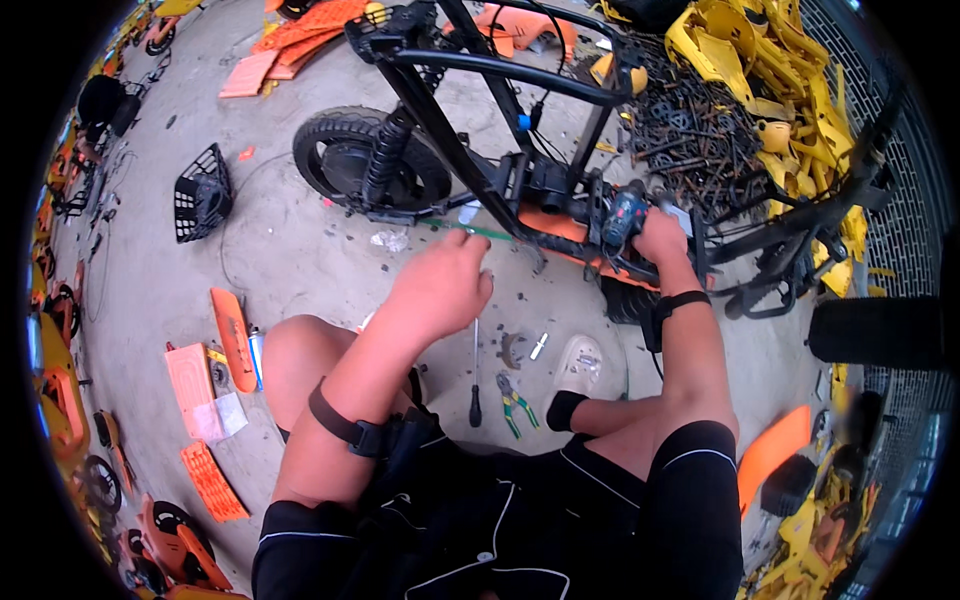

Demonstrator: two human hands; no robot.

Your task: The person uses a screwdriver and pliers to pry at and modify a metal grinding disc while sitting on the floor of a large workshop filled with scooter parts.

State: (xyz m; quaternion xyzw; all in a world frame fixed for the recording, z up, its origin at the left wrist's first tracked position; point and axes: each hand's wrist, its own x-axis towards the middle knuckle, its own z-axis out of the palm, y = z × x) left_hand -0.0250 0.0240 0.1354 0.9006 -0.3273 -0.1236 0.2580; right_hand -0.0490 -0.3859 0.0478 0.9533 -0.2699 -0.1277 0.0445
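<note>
My right hand point(661, 236) is wrapped round a teal and black cordless drill point(625, 214), held against the lower part of a black scooter frame point(440, 125). Around the drill are dark fittings and an orange panel point(553, 222). My left hand point(440, 283) is closed, fingers curled down beside a thin green strip point(486, 232) near the frame's lower tube. Whatever those fingers hold, if anything, is hidden. A wheel with a black tyre point(372, 160) and a shock absorber point(386, 158) sit at the frame's left end.
A long screwdriver point(475, 395) and green-handled pliers point(517, 404) lie on the floor between my legs. A black basket point(203, 193) stands to the left. Orange panels point(193, 385) lie nearby. Dark metal parts point(690, 130) and yellow panels point(745, 60) are heaped at the far right.
</note>
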